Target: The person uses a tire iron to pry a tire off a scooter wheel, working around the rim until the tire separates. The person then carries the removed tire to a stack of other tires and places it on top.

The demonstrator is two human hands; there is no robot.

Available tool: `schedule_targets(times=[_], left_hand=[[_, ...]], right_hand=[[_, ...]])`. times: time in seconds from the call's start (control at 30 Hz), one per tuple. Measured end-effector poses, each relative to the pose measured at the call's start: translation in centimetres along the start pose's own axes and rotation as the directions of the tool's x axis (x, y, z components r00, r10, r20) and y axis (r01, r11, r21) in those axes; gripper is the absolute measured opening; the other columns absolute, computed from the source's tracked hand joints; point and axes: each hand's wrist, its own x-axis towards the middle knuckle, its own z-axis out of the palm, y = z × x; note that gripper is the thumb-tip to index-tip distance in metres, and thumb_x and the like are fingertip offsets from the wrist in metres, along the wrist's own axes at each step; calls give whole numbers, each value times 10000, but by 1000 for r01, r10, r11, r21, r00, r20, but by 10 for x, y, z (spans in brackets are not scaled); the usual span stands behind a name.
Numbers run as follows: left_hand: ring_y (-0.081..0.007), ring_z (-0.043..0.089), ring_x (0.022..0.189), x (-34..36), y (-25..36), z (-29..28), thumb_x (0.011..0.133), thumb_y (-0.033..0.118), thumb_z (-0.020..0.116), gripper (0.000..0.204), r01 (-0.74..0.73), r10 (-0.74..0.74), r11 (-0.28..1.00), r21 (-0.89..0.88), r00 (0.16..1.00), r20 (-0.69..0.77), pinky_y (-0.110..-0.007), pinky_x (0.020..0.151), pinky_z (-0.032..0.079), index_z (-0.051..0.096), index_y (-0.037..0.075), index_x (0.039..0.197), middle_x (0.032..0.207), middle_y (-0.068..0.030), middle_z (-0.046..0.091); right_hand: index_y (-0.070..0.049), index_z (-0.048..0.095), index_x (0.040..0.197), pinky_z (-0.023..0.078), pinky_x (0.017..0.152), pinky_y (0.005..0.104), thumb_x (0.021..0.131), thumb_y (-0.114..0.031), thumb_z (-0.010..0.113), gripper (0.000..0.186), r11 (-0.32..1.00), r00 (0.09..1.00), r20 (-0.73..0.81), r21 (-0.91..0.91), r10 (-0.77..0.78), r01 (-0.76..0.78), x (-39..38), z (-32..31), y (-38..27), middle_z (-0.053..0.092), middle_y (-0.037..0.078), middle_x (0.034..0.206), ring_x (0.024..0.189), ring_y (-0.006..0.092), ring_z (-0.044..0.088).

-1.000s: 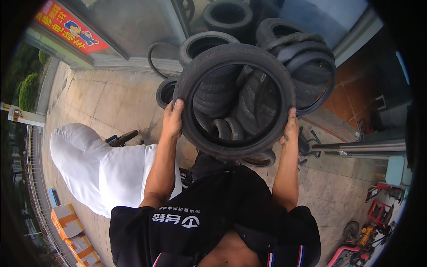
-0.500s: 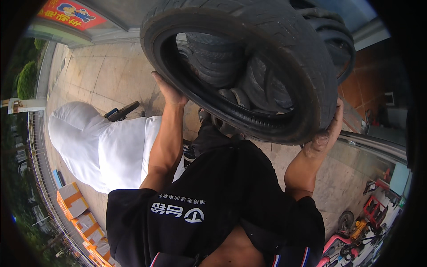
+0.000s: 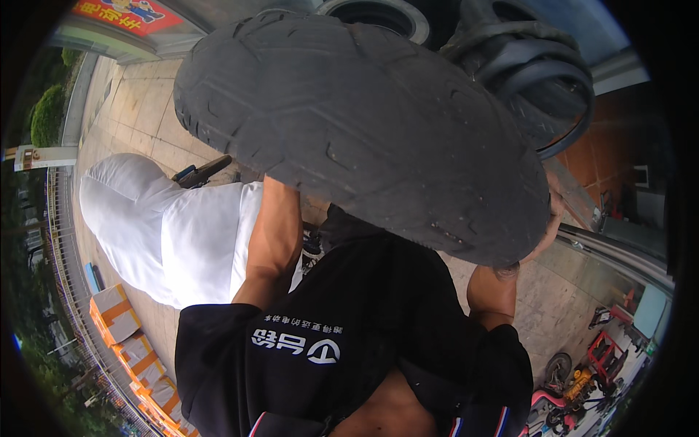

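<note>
A worn black tyre (image 3: 357,138) is raised in front of me, its broad grooved tread facing me and its hole out of sight. My right hand (image 3: 542,237) grips its lower right edge, partly covered by the rubber. My left forearm (image 3: 273,233) reaches up to the tyre's lower left side; the left hand itself is hidden behind the tread, supporting it from there. Past the tyre's top right lie more black tyres (image 3: 542,80), piled on one another. Another tyre (image 3: 408,14) shows its rim at the top.
To my left a person in white (image 3: 175,226) bends over, close to my left arm. Orange and white boxes (image 3: 116,317) line the lower left by a railing. A metal door track (image 3: 611,255) runs along the right. Red and yellow machine parts (image 3: 582,379) lie at the lower right.
The tyre has tipped, so its tread now faces me where its open hole showed before. It has come lower and nearer, covering my left hand and the tyres seen through it.
</note>
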Motion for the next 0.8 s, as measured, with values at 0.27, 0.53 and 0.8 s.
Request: schedule_targets(times=[0.27, 0.53, 0.8], left_hand=[[-294, 515, 1199, 0, 1, 0, 812, 854, 371, 957, -2, 2, 999, -34, 1000, 14, -440, 958, 493, 403, 122, 1427, 1342, -103, 499], [-252, 598, 993, 18, -4, -7, 853, 844, 268, 934, 221, -223, 966, 133, 975, -4, -406, 865, 529, 532, 82, 1324, 1109, -120, 631], [-227, 653, 917, 10, -5, 7, 975, 683, 265, 784, 471, -450, 853, 227, 882, -140, -354, 772, 579, 566, 19, 1263, 1067, -148, 653]], right_hand=[[-10, 524, 1074, 484, 818, 402, 745, -711, 690, 791, 981, 982, 49, 73, -183, 179, 0, -13, 28, 572, 143, 980, 897, 233, 573], [83, 413, 1345, 398, 1022, 357, 882, -577, 562, 820, 956, 976, -25, 208, 216, -206, 1, -26, 58, 566, 176, 1230, 1145, 258, 540], [153, 401, 1358, 375, 1048, 334, 979, -533, 435, 785, 894, 894, -57, -31, 445, -447, 15, -42, 83, 582, 190, 1265, 1130, 265, 549]])
